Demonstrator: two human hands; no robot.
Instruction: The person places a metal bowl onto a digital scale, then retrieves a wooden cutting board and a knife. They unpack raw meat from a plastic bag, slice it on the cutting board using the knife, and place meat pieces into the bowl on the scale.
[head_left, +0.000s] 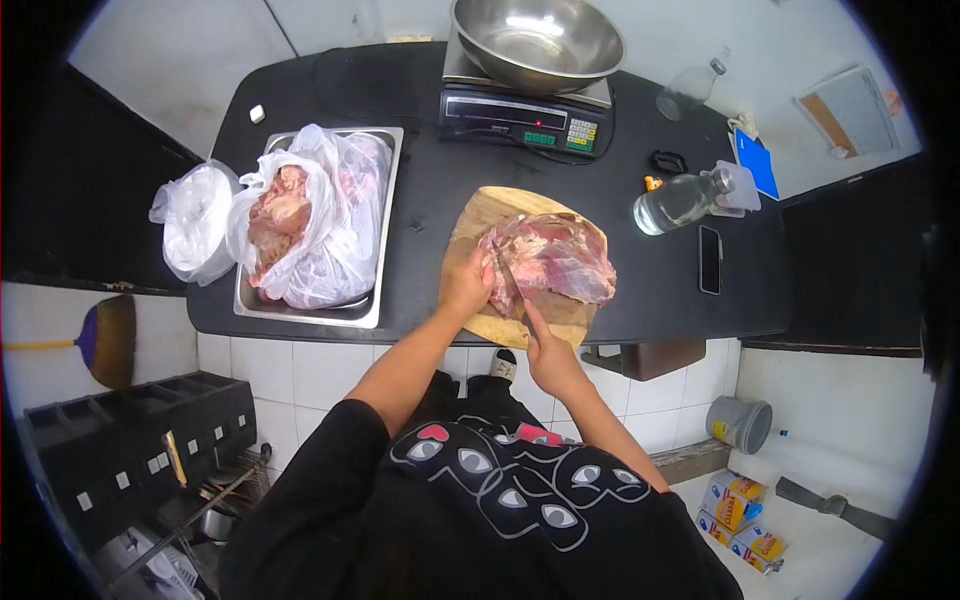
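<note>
A large piece of raw meat lies on a round wooden cutting board at the table's front edge. My right hand is closed round the handle of a knife, whose blade rests against the left part of the meat. My left hand grips the meat's left edge, close beside the blade. Some of its fingertips are hidden by the meat.
Left of the board, a steel tray holds plastic bags of meat. Behind stands a digital scale bearing a metal bowl. On the right are a glass bottle and a phone.
</note>
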